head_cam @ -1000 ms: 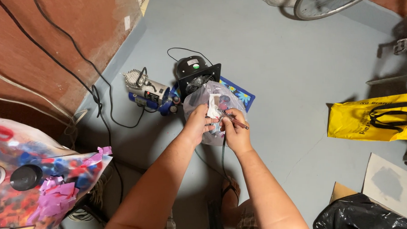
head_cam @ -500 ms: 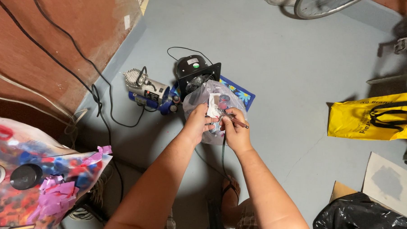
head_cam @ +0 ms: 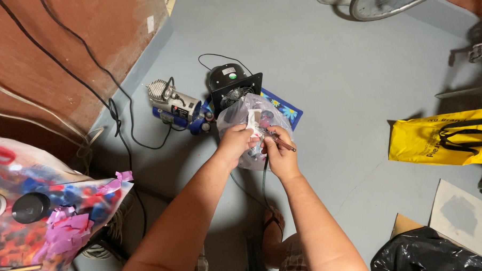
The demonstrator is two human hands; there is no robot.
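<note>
Both my hands are raised together over the floor, at a clear plastic bag [head_cam: 245, 115] with small items inside. My left hand [head_cam: 235, 143] grips the bag and a white piece of tissue at its top. My right hand [head_cam: 279, 156] holds a thin pen-like airbrush [head_cam: 280, 142] whose dark hose [head_cam: 263, 176] hangs down toward my lap. The two hands touch each other in front of the bag.
A small blue compressor [head_cam: 173, 107] and a black box fan [head_cam: 233, 88] stand on the grey floor by the red wall. A yellow bag [head_cam: 438, 140] lies right, a black bin bag [head_cam: 434, 262] bottom right, a paint-splattered surface [head_cam: 30, 203] bottom left.
</note>
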